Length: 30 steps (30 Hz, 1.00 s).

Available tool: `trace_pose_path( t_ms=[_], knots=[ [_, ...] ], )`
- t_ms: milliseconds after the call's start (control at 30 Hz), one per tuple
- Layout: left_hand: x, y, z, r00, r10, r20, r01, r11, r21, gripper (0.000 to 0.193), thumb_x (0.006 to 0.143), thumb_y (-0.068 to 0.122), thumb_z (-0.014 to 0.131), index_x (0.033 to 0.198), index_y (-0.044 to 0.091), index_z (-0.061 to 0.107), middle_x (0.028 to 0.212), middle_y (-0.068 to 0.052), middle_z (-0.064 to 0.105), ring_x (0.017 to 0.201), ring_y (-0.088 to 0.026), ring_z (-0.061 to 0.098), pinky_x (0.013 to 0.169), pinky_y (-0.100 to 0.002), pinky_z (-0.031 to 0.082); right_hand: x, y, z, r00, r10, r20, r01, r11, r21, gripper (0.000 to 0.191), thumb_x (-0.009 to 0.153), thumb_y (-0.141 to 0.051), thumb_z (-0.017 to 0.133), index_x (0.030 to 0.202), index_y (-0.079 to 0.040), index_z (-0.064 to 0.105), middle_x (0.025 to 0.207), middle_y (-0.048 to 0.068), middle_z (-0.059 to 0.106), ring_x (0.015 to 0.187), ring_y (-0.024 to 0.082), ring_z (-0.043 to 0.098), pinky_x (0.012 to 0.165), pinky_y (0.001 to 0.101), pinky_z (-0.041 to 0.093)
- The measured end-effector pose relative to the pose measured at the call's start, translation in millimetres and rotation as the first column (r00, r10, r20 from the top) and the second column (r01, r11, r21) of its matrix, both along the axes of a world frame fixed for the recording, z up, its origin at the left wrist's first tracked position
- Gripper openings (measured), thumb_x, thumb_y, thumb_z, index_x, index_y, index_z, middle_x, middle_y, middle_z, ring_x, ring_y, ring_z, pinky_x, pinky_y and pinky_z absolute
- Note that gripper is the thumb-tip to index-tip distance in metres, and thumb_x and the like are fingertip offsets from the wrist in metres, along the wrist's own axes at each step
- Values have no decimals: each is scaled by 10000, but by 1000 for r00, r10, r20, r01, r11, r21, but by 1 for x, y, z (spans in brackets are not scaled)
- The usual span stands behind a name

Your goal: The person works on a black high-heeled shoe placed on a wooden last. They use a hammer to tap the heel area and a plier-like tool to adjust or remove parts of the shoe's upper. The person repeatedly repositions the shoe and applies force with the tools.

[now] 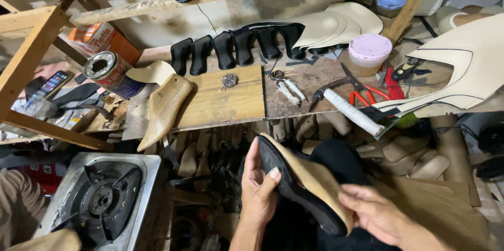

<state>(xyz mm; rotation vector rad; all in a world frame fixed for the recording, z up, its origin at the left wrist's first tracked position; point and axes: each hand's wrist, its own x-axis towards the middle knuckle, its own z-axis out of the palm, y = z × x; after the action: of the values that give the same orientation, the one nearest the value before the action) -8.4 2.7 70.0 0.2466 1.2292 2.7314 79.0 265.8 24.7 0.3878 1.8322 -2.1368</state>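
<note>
Cluttered wooden bench (231,101) fills the view, with a gas burner (102,198) at lower left and a wooden last (163,109) lying on the bench. Below it, the left hand (258,188) and right hand (375,211) grip a black-soled shoe (304,188) between them.

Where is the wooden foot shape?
In the head view, the wooden shoe last lies on the workbench's left part, toe hanging over the front edge, right of the open glue can and below the row of black heels.
</note>
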Motion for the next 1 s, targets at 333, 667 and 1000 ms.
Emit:
trace_pose_path(
  t_ms=[333,667,1000],
  knots=[
    [-32,-43,-52,967,43,-251,-228,588,-776,309,990,221,640,1140,-9,779,1299,-167,723,1346,-307,570,1153,-402,395,-22,24,41,831,325,-452,276,465,841,458,782,-257,756,1201,-78,709,1111,131,765,920,292,771,749,358,605],
    [-21,-35,-79,869,102,-485,-494,233,-837,330,964,259,636,1190,37,728,1432,-208,555,1366,-399,473,1116,-467,379,-111,6,80,782,430,-451,212,498,841,410,827,-376,731,1093,-66,769,1021,125,797,923,265,770,793,368,589],
    [-56,-35,-92,835,125,-535,-549,136,-825,188,876,212,726,995,75,773,1381,-196,595,1312,-400,539,1067,-466,426,-335,1,139,849,363,-383,273,319,908,334,922,-344,683,1150,-109,748,961,136,777,877,329,746,795,455,570]
  ],
)
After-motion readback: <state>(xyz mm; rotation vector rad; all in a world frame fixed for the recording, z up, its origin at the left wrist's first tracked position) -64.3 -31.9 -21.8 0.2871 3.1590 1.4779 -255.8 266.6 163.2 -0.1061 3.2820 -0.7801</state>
